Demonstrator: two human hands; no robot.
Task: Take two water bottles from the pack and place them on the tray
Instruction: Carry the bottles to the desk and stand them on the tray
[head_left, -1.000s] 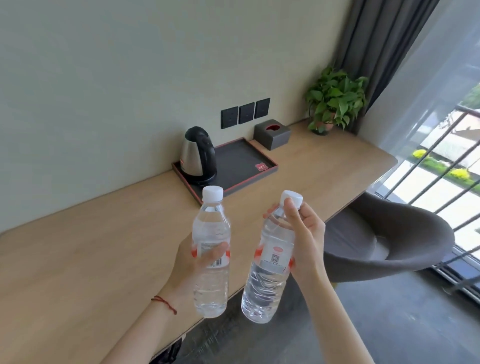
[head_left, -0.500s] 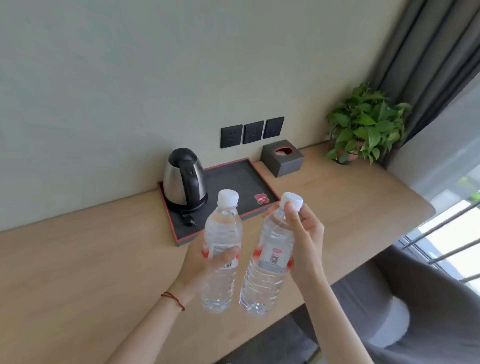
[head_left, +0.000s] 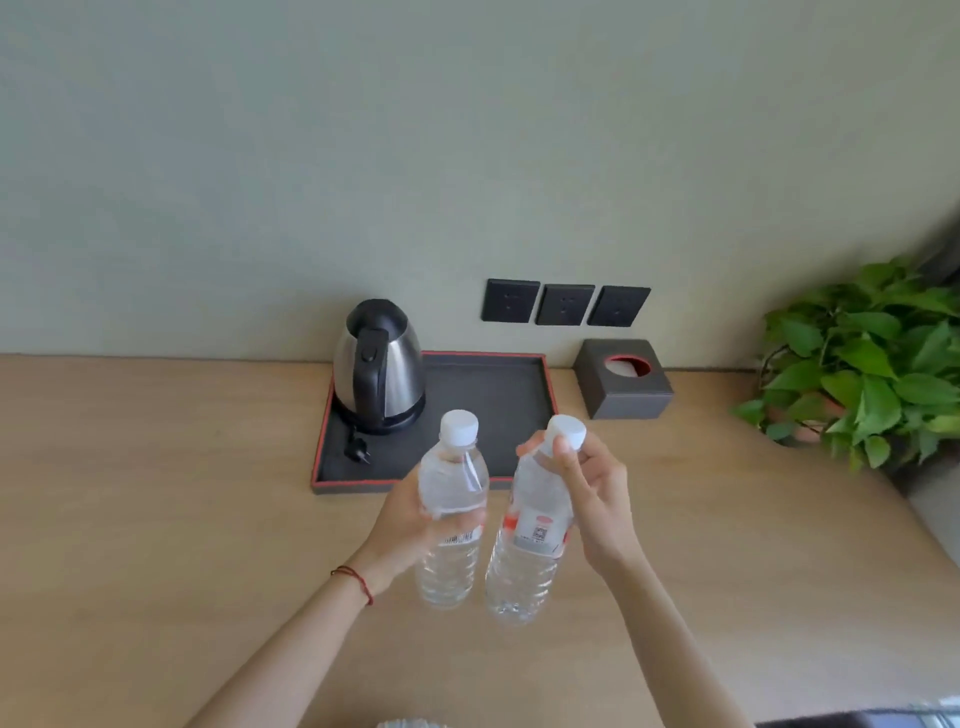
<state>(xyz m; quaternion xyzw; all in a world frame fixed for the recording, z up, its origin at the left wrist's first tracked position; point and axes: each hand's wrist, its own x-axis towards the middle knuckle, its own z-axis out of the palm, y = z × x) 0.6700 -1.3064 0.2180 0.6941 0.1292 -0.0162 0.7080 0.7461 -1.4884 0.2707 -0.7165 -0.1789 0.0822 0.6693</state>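
Left bottle: clear plastic, white cap, white label with a black barcode. Right bottle: clear, white cap, label white with red band and a small dark square code. Tray: dark grey bed, red rim. Kettle: brushed silver body, black lid, handle and base; black plug lay beside it. Wall sockets: three, charcoal. Tissue box: dark grey, red-edged round opening showing white. Plant: bright green leaves. Desk: pale wood grain. Wall: plain grey-green. Left wrist wore a thin red cord.
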